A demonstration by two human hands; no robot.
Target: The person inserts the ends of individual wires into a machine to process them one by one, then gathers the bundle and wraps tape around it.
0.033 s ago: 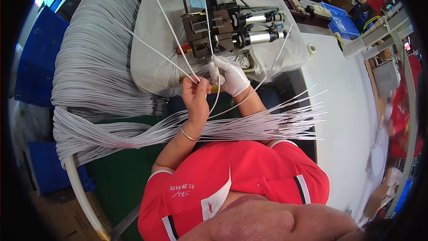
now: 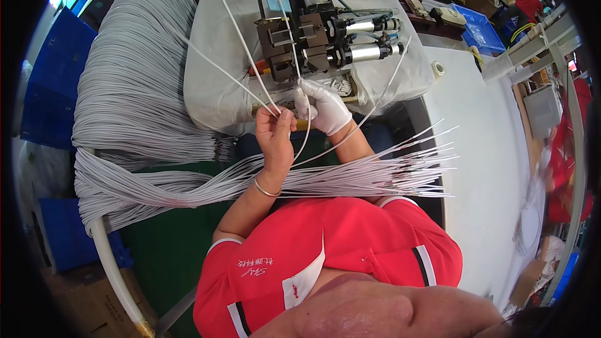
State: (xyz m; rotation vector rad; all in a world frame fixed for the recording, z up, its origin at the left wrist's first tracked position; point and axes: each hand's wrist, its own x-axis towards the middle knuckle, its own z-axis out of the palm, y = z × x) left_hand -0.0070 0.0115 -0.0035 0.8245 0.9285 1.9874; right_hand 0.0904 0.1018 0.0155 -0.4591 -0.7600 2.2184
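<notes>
From the head view, our left hand (image 2: 274, 134) pinches several thin white cables (image 2: 241, 56) fanning upward, while our gloved right hand (image 2: 322, 107) pinches one cable at the grey machine (image 2: 313, 31). A cable bundle (image 2: 350, 178) crosses our lap.

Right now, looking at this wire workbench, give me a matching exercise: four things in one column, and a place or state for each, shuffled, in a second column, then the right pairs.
Things:
1. bare left hand
2. white-gloved right hand
3. big bundle of grey-white wires
4. dark metal machine with silver cylinders

Places or states:
A. stands on the white cloth, at the far side of the bench
B. draped in a broad sweep on the person's left
C. pinches a few thin wires that fan upward
D. reaches up to the machine's front

Pairs: 1-C, 2-D, 3-B, 4-A
</notes>
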